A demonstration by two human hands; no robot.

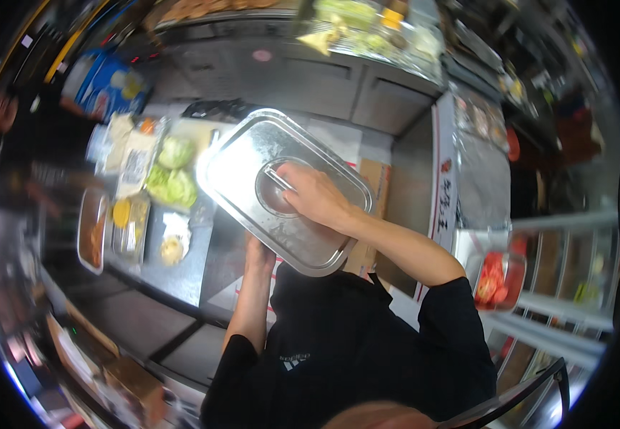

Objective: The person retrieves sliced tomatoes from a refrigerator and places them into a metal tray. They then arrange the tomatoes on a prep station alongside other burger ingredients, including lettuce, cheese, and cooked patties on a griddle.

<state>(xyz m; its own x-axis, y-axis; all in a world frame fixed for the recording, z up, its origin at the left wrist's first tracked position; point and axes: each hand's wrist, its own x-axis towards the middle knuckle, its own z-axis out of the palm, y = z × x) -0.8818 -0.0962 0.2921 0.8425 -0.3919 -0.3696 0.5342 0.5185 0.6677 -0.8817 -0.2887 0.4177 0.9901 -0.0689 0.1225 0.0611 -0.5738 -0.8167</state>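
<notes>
A rectangular stainless steel lid (229, 166) with a rounded rim lies tilted across the view in front of my chest. My right hand (310, 193) grips the bar handle (279, 179) in its round recess. At the lid's near left edge, my left hand (259, 253) reaches underneath. Its fingers are hidden by the lid, so its hold, and whether a pan sits below, does not show. Left of the lid, on the metal counter (184, 281), are lettuce heads (173, 185) and a pale round item (172, 251) beside white wrapping.
A clear container with a yellow lid (122, 213) and a metal pan of orange food (94, 230) stand at left. Another person's arm (76, 107) is near a blue bag (111, 86). At right, a pan holds cut tomatoes (492, 279). A cardboard box (371, 182) lies beyond the lid.
</notes>
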